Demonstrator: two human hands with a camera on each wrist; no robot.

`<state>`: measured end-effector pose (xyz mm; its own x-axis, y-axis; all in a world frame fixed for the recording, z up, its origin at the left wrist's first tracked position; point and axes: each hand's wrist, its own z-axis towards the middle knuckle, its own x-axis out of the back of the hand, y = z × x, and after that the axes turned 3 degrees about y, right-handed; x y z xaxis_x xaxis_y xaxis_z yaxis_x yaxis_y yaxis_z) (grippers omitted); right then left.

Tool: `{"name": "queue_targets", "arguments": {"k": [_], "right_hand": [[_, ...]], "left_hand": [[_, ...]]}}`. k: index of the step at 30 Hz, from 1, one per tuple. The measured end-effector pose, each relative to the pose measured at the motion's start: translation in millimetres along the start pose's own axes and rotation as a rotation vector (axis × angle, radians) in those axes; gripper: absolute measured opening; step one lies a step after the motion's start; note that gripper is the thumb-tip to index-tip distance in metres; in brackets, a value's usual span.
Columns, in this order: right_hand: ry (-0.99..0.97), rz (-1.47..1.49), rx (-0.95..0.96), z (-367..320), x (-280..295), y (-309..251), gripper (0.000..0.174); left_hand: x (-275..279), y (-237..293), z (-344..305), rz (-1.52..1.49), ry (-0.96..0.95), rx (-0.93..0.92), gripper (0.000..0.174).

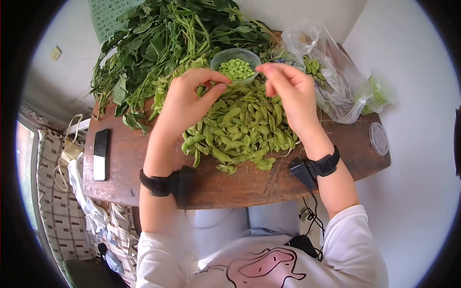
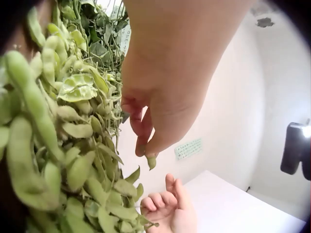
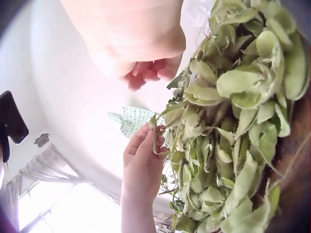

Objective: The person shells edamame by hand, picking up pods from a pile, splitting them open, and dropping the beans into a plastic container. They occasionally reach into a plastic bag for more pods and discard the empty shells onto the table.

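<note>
My left hand (image 1: 185, 103) is over the left side of a heap of green soybean pods (image 1: 240, 129). Its thumb and fingers pinch a small soybean pod (image 2: 151, 162), whose tip sticks out below them. To the right, my right hand (image 1: 292, 93) hovers above the heap with its fingers loosely bent. Nothing shows between those fingers in the left wrist view, where the right hand (image 2: 170, 211) appears low down. Just behind both hands stands a clear plastic bowl (image 1: 216, 60) with shelled green beans (image 1: 237, 69) in it.
Leafy bean stalks (image 1: 158, 53) pile up at the back left of the wooden table (image 1: 129, 168). A phone (image 1: 101, 153) lies near the left edge. At right are a clear plastic bag (image 1: 343, 91), a tub (image 1: 381, 89) and a round lid (image 1: 379, 139).
</note>
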<state>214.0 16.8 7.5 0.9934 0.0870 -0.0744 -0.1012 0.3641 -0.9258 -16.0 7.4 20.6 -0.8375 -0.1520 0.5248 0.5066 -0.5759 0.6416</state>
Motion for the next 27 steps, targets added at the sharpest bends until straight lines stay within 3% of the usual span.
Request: {"name": "queue_targets", "arguments": {"k": [4, 11, 16, 18, 21, 25, 27], "right_hand": [[-0.123, 0.055, -0.140, -3, -3, -1, 0.026], [-0.110, 0.287, -0.221, -3, -5, 6, 0.032], [-0.128, 0.283, -0.193, -3, -2, 9, 0.028], [-0.150, 0.291, -0.191, -4, -2, 9, 0.028], [-0.181, 0.307, -0.193, -4, -3, 11, 0.029], [-0.161, 0.349, -0.186, -6, -9, 10, 0.033], [-0.176, 0.296, -0.164, -8, -10, 9, 0.034]], "left_hand": [[-19, 7, -2, -0.057, 0.096, -0.080, 0.016], [-24, 8, -3, 0.007, 0.158, -0.216, 0.016], [-22, 12, -5, -0.144, 0.020, 0.070, 0.014], [-22, 8, -3, -0.426, -0.039, 0.226, 0.021], [-22, 4, -4, -0.570, -0.063, 0.284, 0.029], [-30, 9, -5, -0.487, 0.017, 0.258, 0.028], [-34, 11, -7, -0.439, 0.107, 0.127, 0.024]]}}
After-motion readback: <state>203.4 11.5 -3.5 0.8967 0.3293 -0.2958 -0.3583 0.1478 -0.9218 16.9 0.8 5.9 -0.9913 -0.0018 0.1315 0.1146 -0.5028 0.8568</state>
